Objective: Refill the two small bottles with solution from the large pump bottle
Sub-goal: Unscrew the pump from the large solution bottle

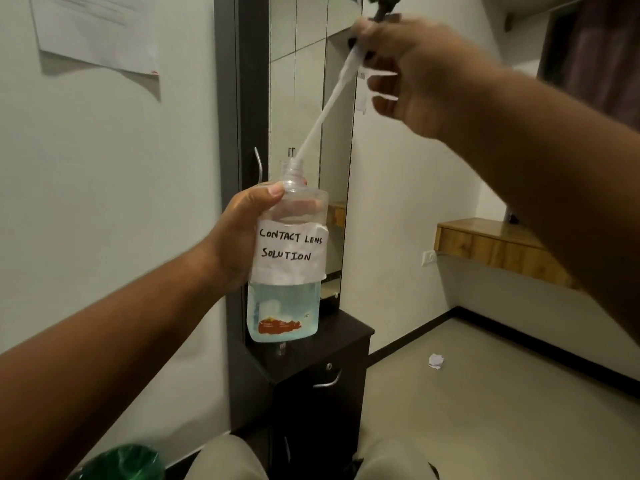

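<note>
- Two bare hands hold things up in the air in front of a tall mirror (308, 81).
- Below them stands a dark cabinet (318, 386) with a curved metal handle (328, 381) on its door, set against the wall at the foot of the mirror.
- To the right, a wooden shelf (491, 242) is fixed to the wall.
- A green bin (121, 462) shows at the bottom left.
- The left hand (239, 237) is wrapped around the large bottle (285, 258), held upright, its neck open; blue liquid fills the lower part, and a paper label reads "CONTACT LENS SOLUTION".
- The right hand (408, 74), blurred, is closed on the pump top, whose white tube (325, 105) slants down into the bottle's neck.
- A crumpled paper (435, 361) lies on the floor.
</note>
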